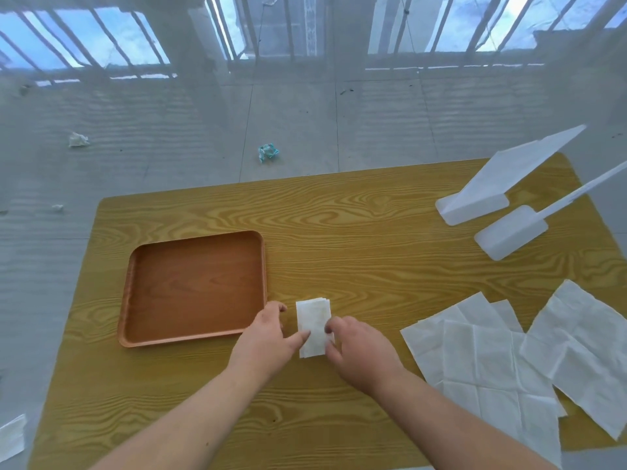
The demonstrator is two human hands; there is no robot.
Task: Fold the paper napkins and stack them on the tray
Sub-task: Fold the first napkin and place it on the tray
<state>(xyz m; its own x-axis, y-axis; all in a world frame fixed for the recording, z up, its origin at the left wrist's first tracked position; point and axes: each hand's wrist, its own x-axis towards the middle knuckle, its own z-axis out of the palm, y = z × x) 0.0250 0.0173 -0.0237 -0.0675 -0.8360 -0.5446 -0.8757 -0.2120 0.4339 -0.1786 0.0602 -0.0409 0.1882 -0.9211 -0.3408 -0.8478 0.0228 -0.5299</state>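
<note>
1. Head view, far left first: the tray (193,290) is a reddish-brown wooden-looking thing, rounded corners, low raised rim, smooth inside, and nothing is on it yet. It sits on a yellow table (356,232) with bold printed wood grain.
2. Just right of the tray, the left hand (268,337) rests on the table, thumb tip touching the lower left edge of the folded napkin (314,325); the other fingers are curled, not gripping anything I can see.
3. That napkin is a small, narrow white rectangle, thin and slightly see-through, layered edges peeking out at the top. It lies flat on the table between the hands.
4. The right hand (359,351) has fingertips down on the napkin's right edge, looks like pressing the crease.
5. My read: first fold is basically finished; next is lifting it without it springing open and setting it flat in the tray.
6. Far right: unfolded napkins (492,361), soft, crinkly, crease-gridded, overlapping loosely.
</note>
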